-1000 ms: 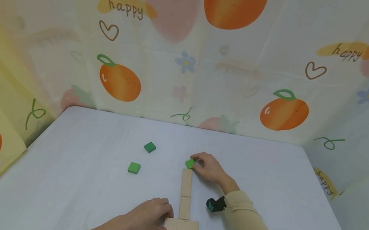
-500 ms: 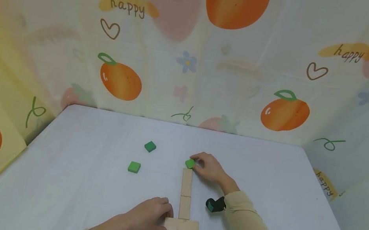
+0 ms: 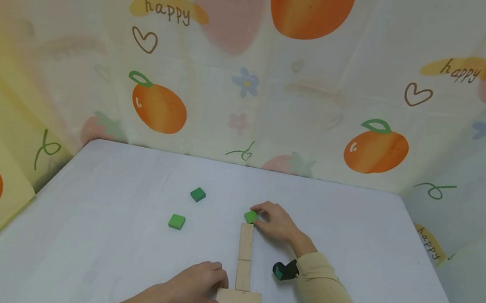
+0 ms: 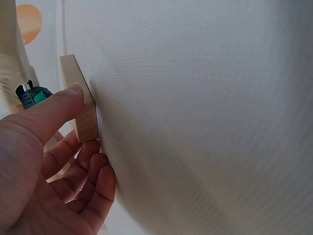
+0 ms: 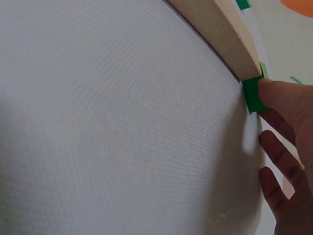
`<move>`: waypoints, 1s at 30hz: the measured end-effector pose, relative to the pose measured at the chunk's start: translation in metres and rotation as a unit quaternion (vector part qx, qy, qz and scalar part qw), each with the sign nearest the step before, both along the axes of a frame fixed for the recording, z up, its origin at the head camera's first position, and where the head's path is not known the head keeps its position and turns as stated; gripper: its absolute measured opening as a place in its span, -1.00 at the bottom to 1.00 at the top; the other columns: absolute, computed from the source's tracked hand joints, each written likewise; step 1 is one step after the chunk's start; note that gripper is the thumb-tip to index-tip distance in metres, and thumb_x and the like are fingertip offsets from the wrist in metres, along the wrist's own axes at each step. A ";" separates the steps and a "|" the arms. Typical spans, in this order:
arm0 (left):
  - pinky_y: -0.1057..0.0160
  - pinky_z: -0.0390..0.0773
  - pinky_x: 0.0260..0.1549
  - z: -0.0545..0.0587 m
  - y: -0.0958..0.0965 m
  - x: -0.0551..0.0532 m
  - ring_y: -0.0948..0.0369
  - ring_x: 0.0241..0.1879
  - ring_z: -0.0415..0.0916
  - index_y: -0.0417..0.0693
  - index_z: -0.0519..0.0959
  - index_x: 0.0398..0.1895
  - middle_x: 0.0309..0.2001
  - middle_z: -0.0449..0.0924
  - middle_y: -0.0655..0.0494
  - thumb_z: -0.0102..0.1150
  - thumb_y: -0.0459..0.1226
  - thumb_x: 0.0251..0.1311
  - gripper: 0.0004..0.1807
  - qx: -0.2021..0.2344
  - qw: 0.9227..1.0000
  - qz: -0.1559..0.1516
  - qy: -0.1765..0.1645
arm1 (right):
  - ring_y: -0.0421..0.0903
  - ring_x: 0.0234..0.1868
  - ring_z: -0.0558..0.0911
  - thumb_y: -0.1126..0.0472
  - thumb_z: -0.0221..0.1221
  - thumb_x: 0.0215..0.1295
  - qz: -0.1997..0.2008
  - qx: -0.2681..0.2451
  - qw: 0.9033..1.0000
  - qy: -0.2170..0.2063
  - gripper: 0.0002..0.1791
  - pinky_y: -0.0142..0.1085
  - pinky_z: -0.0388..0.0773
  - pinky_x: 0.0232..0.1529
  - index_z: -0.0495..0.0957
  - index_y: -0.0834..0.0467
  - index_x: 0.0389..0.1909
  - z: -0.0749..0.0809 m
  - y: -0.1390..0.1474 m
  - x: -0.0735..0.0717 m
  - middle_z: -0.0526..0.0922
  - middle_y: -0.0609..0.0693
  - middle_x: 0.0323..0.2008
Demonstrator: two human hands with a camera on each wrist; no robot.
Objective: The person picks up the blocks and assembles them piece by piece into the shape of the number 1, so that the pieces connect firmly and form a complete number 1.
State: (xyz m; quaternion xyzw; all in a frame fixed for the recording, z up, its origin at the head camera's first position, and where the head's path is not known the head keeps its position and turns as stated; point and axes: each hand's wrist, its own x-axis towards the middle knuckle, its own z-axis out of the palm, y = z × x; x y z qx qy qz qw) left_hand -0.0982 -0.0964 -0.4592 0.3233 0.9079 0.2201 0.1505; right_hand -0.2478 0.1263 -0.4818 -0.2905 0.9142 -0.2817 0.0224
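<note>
My left hand (image 3: 199, 286) pinches the left end of a crosswise wooden block (image 3: 240, 300) at the near side of the table. In the left wrist view, the thumb lies on that block's (image 4: 73, 73) upper face, fingers at its end. From its middle, two wooden blocks (image 3: 246, 241) run away end to end, forming an upside-down T. At the far end my right hand (image 3: 278, 223) pinches a light green block (image 3: 250, 217) between thumb and index finger. In the right wrist view this green block (image 5: 253, 93) touches the wooden block's (image 5: 220, 34) end; the other fingers are spread.
Two more green blocks lie to the left: a darker one (image 3: 198, 194) farther back and a lighter one (image 3: 176, 221) nearer. A black wrist camera (image 3: 285, 270) hangs beneath the right sleeve. The white table (image 3: 84, 232) ends at a fruit-printed curtain (image 3: 210, 115).
</note>
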 end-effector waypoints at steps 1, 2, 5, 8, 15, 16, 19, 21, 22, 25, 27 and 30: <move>0.47 0.39 -0.36 0.000 0.000 0.000 0.46 -0.40 0.25 0.08 0.56 -0.26 -0.38 0.38 0.41 0.38 -0.09 -0.10 -0.69 0.000 1.000 0.001 -0.002 | -0.04 -0.04 0.53 0.23 0.18 0.16 -0.001 0.001 1.000 -0.001 -0.67 -0.16 0.42 0.02 0.53 0.15 -0.02 0.000 0.000 0.000 0.59 0.02 -0.06; 0.47 0.39 -0.35 0.000 0.000 0.000 0.46 -0.40 0.25 0.08 0.56 -0.26 -0.38 0.38 0.41 0.38 -0.09 -0.10 -0.69 0.000 1.000 0.003 -0.003 | -0.04 -0.04 0.53 0.23 0.18 0.16 -0.002 0.002 1.000 0.000 -0.67 -0.16 0.42 0.02 0.53 0.15 -0.02 0.000 0.000 0.000 0.59 0.02 -0.06; 0.47 0.39 -0.35 0.000 0.000 0.000 0.45 -0.40 0.25 0.08 0.56 -0.26 -0.38 0.38 0.41 0.38 -0.10 -0.10 -0.69 0.001 1.000 0.004 -0.006 | -0.03 -0.05 0.52 0.24 0.18 0.16 -0.003 0.005 1.000 0.001 -0.67 -0.15 0.42 0.01 0.53 0.14 -0.03 0.001 0.000 0.001 0.58 0.02 -0.06; 0.47 0.39 -0.35 0.000 0.000 0.001 0.46 -0.40 0.25 0.08 0.56 -0.26 -0.37 0.38 0.40 0.38 -0.10 -0.10 -0.69 0.001 1.000 0.002 -0.004 | -0.02 -0.04 0.52 0.24 0.18 0.16 -0.002 0.006 1.000 0.000 -0.67 -0.14 0.42 0.02 0.53 0.15 -0.02 0.001 0.000 0.002 0.58 0.03 -0.06; 0.47 0.39 -0.34 0.002 -0.001 0.002 0.46 -0.39 0.25 0.08 0.56 -0.26 -0.38 0.38 0.40 0.38 -0.10 -0.09 -0.70 0.003 1.000 0.000 0.001 | -0.03 -0.03 0.51 0.24 0.18 0.16 -0.003 0.007 1.000 -0.002 -0.67 -0.15 0.41 0.03 0.52 0.14 -0.02 0.001 0.000 0.002 0.58 0.02 -0.06; 0.47 0.39 -0.34 0.002 -0.001 0.002 0.45 -0.39 0.25 0.07 0.56 -0.26 -0.38 0.38 0.40 0.38 -0.11 -0.09 -0.70 0.003 1.000 0.001 0.001 | -0.03 -0.03 0.52 0.24 0.18 0.16 -0.002 0.005 1.000 0.000 -0.67 -0.15 0.42 0.03 0.52 0.14 -0.02 0.001 0.000 0.001 0.58 0.02 -0.06; 0.47 0.39 -0.33 0.001 -0.001 0.002 0.45 -0.39 0.25 0.08 0.55 -0.25 -0.39 0.38 0.40 0.38 -0.10 -0.09 -0.69 0.001 1.000 0.004 -0.001 | -0.05 -0.05 0.52 0.24 0.19 0.16 -0.002 0.001 1.000 0.002 -0.67 -0.16 0.42 0.01 0.53 0.13 -0.02 -0.001 0.000 0.001 0.58 0.00 -0.07; 0.47 0.39 -0.34 0.000 -0.001 0.002 0.45 -0.39 0.25 0.09 0.54 -0.24 -0.39 0.37 0.40 0.38 -0.10 -0.09 -0.68 0.000 1.000 0.004 -0.002 | -0.05 -0.05 0.52 0.23 0.19 0.15 -0.003 -0.001 1.000 0.001 -0.67 -0.16 0.42 0.01 0.53 0.12 -0.02 -0.002 0.001 0.000 0.58 0.00 -0.07; 0.46 0.40 -0.33 0.000 -0.001 0.002 0.45 -0.39 0.26 0.09 0.54 -0.24 -0.39 0.37 0.40 0.38 -0.10 -0.09 -0.68 0.000 1.000 0.004 -0.002 | -0.05 -0.05 0.52 0.23 0.20 0.15 -0.003 -0.002 1.000 0.001 -0.67 -0.16 0.42 0.01 0.53 0.12 -0.03 -0.002 0.001 0.000 0.58 0.00 -0.07; 0.45 0.41 -0.31 -0.001 -0.001 0.001 0.46 -0.38 0.27 0.10 0.54 -0.22 -0.37 0.37 0.40 0.37 -0.09 -0.08 -0.66 0.000 1.000 0.001 -0.007 | -0.05 -0.05 0.52 0.22 0.20 0.15 -0.005 -0.003 1.000 -0.007 -0.66 -0.16 0.41 0.02 0.53 0.11 -0.02 -0.003 0.002 -0.001 0.58 0.00 -0.06; 0.44 0.42 -0.29 -0.001 -0.002 0.001 0.47 -0.36 0.28 0.10 0.53 -0.20 -0.36 0.38 0.41 0.37 -0.08 -0.09 -0.64 0.004 1.000 0.002 -0.016 | -0.05 -0.04 0.52 0.22 0.20 0.14 -0.005 -0.005 1.000 -0.009 -0.67 -0.16 0.41 0.02 0.54 0.12 -0.03 -0.003 0.002 -0.001 0.58 0.00 -0.06; 0.43 0.44 -0.27 0.000 -0.004 0.000 0.47 -0.34 0.32 0.10 0.51 -0.15 -0.33 0.40 0.41 0.38 -0.06 -0.09 -0.60 0.017 0.999 0.008 -0.036 | -0.05 -0.04 0.52 0.22 0.21 0.15 -0.003 -0.013 1.000 -0.019 -0.67 -0.16 0.41 0.03 0.54 0.12 -0.03 -0.002 0.002 -0.002 0.58 0.01 -0.05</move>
